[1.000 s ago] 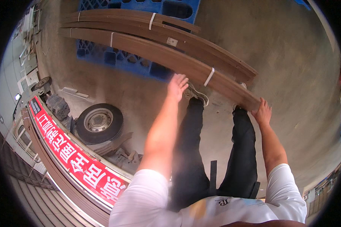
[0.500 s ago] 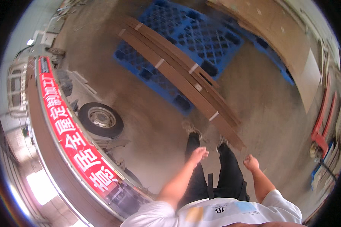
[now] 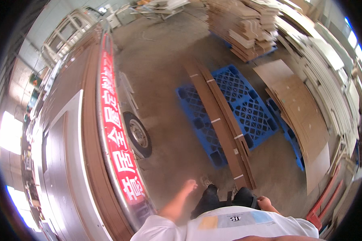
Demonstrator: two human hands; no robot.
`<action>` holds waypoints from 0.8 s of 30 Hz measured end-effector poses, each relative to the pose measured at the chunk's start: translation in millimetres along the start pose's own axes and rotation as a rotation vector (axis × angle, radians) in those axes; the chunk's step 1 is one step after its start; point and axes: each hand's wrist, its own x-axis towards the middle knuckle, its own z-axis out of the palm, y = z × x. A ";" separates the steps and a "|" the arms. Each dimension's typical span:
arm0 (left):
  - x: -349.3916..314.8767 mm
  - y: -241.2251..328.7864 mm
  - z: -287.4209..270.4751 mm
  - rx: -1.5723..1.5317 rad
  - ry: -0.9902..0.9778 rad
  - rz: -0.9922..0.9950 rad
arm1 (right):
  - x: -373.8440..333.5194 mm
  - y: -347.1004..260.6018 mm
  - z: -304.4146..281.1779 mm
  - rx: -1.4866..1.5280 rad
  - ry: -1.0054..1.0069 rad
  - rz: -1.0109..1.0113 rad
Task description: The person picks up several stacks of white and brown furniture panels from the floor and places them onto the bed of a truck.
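My left hand hangs free at the end of my arm, fingers apart, holding nothing, above the concrete floor. My right hand is low by my right hip, fingers loosely curled, with nothing in it. Just ahead of my feet lies a bundle of long brown boards, tied with white straps, resting across two blue plastic pallets. The near end of the bundle is closest to my right hand, apart from it.
A truck with a red banner along its side and a wheel stands on my left. Flat brown panels lie on another pallet at right. Stacks of boards stand at the back and right wall.
Both hands have let go of the board bundle and drawn back toward my body. The view has risen, so the bundle and pallets now lie further off on the floor.
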 end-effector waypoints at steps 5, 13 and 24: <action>-42.4 17.5 -66.6 0.045 0.144 0.022 | 45.2 -122.5 -25.0 0.441 -0.352 -0.005; -45.0 21.6 -113.1 0.051 0.115 0.015 | 149.8 -130.1 1.2 0.582 -0.466 0.040; 77.5 182.9 -193.5 0.188 0.087 0.205 | 284.0 -254.8 56.5 -0.129 -0.229 -0.159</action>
